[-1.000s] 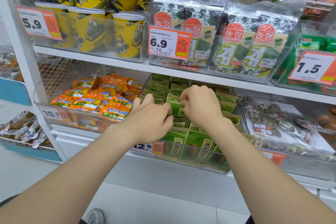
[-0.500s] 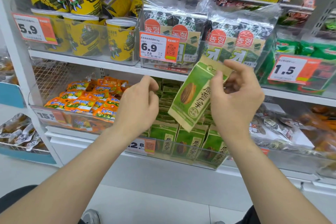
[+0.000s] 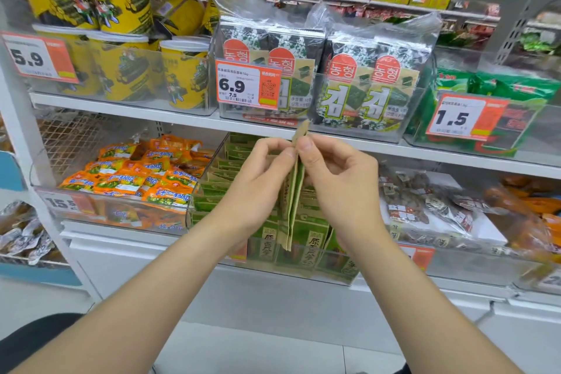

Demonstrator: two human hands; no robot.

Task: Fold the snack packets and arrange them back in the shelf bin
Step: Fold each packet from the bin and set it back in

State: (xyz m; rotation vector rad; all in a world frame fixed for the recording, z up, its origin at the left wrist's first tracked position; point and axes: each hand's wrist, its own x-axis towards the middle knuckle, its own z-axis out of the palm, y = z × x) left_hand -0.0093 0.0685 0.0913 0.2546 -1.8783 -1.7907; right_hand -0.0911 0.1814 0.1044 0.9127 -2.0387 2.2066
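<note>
Both hands are close together and pinch one green packet (image 3: 292, 206) near its top. The left hand (image 3: 258, 179) is at its 9 o'clock and the right hand (image 3: 337, 188) at its 3 o'clock. The packet hangs edge-on, with the clear bin (image 3: 194, 206) at its 6 o'clock. It looks light, thin and bendy, maybe slippery. I think the flat sides near the top are the best place to hold it.

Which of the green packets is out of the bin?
The green packet pinched upright between the left hand and right hand, seen edge-on in front of the clear bin; the other green packets stand in rows inside it.
</note>
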